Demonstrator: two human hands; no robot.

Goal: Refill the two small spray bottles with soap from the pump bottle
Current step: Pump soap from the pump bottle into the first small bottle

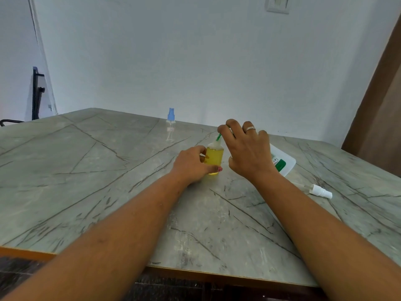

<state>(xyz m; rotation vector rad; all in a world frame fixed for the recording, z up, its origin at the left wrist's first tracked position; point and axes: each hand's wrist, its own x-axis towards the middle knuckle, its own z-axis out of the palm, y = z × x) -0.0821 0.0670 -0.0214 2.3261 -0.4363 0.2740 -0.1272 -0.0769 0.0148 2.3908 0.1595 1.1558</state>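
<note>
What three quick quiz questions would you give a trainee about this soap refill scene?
1. True or false: the blue-capped spray bottle is full of yellow soap.
2. Which hand grips the yellow-filled bottle: A left, B right?
3. Fill in: the loose white spray cap lies on the ____.

Key: 1 false, it looks clear and empty. 2 A, the left hand. 3 table.
</note>
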